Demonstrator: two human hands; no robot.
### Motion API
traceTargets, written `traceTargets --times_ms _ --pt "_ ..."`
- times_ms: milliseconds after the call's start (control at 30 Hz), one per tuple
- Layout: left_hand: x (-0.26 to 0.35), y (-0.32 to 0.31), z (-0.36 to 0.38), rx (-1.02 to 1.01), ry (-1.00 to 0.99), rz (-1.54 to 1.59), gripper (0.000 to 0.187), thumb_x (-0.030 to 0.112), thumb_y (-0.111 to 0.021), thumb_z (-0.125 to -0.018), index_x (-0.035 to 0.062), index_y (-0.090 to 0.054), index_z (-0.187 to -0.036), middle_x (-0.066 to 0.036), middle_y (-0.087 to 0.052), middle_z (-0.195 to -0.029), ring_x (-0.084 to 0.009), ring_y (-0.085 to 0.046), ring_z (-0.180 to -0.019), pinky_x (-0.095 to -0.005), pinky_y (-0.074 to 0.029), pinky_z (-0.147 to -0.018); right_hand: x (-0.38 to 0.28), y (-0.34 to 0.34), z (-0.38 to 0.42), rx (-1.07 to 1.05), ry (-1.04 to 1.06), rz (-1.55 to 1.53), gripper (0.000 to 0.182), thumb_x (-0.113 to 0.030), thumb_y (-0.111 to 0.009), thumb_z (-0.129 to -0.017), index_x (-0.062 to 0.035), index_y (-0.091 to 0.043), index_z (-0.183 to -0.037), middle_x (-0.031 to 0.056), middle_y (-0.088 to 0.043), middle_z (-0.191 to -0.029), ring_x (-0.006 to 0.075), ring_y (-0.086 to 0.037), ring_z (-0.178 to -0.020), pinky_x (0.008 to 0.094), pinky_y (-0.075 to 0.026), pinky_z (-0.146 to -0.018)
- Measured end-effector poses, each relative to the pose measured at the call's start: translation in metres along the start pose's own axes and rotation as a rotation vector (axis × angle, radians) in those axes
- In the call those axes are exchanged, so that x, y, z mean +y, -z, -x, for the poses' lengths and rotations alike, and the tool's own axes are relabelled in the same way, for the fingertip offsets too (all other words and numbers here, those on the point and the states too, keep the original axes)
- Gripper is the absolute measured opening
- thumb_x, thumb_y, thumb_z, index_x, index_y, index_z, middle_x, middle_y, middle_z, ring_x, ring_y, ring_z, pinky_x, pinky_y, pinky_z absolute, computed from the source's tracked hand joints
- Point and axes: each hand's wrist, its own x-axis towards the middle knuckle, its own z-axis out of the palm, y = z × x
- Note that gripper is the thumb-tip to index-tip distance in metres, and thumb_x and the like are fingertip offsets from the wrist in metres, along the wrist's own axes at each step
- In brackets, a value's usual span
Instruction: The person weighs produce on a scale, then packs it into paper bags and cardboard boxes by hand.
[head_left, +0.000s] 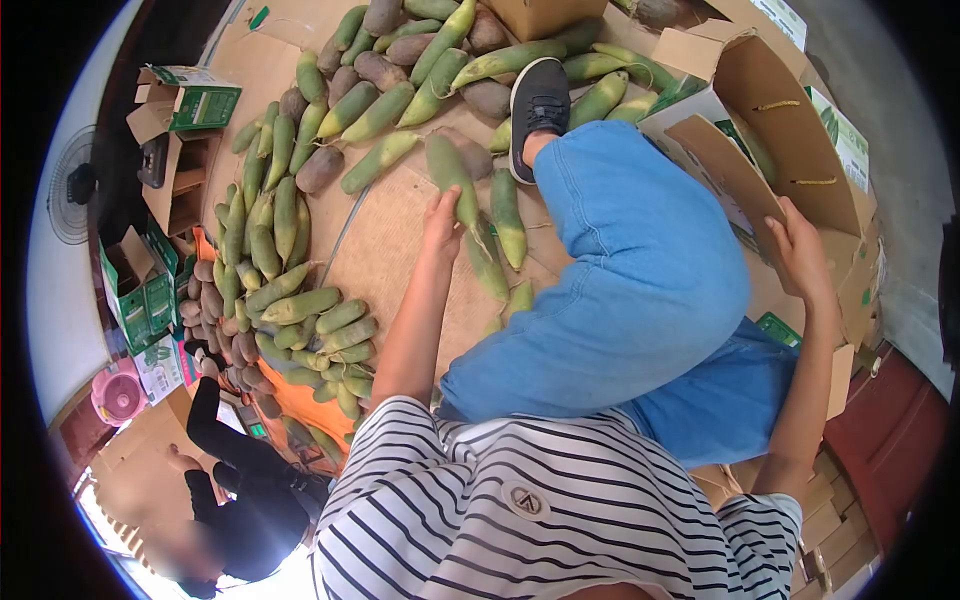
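Closed around the lower end of a long green radish (449,168), my left hand (441,222) is over the floor in front of me. Just right of it lie more green radishes, one (508,220) beside my raised knee and another (484,262) below the hand. On the right, my right hand (795,240) grips the edge of an opened cardboard box (835,180), its fingers over the flap. Part of a radish (755,150) shows inside that box; the rest of its contents is hidden by the flap.
A large pile of green radishes (380,108) and brownish-purple ones (320,169) spreads across the floor, ahead and left. Green-and-white cartons (203,105) stand at the far left. Lower left, a person in dark clothes (250,520) sits near a pink fan (118,392).
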Motion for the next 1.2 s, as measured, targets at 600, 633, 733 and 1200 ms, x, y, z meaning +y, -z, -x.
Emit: traceTargets --times_ms 600,633,733,1200 --pt "0.112 -0.277 0.164 -0.748 -1.479 -0.585 0.050 0.024 -0.067 -0.072 0.0021 -0.054 -0.116 -0.017 -0.059 -0.104 -0.0324 -0.055 -0.100 -0.0401 -0.043 -0.088 -0.005 -0.001 0.002 -0.010 0.000 -0.009 0.031 -0.016 -0.050 -0.091 0.0010 -0.048 -0.117 0.0259 -0.058 -0.103 0.0420 -0.054 -0.097 0.0423 -0.042 -0.082" --pt "0.104 -0.248 0.139 -0.616 -1.418 -0.552 0.049 0.023 -0.068 -0.076 0.0017 -0.054 -0.118 -0.017 -0.058 -0.109 -0.0297 -0.056 -0.102 -0.0372 -0.044 -0.089 0.001 -0.003 0.002 -0.008 0.002 -0.002 0.031 -0.016 -0.050 -0.091 0.0008 -0.048 -0.117 0.0256 -0.058 -0.103 0.0420 -0.054 -0.097 0.0422 -0.042 -0.082" --pt "0.058 -0.122 0.042 -0.229 -1.177 -0.914 0.044 0.021 -0.067 -0.079 0.0005 -0.054 -0.116 -0.017 -0.058 -0.104 -0.0292 -0.059 -0.094 -0.0364 -0.048 -0.083 0.010 -0.007 0.000 -0.020 0.018 0.005 0.029 -0.015 -0.051 -0.091 0.0001 -0.049 -0.116 0.0247 -0.059 -0.102 0.0415 -0.054 -0.096 0.0413 -0.043 -0.082" --pt "-0.135 0.075 -0.012 0.015 0.059 -1.048 0.073 0.049 -0.078 -0.062 -0.0113 -0.055 -0.096 -0.023 -0.064 -0.087 -0.0284 -0.065 -0.077 -0.0361 -0.052 -0.065 0.007 -0.005 -0.004 -0.032 -0.010 -0.071 0.027 -0.015 -0.050 -0.091 -0.0010 -0.050 -0.114 0.0213 -0.059 -0.100 0.0378 -0.056 -0.093 0.0382 -0.043 -0.081"
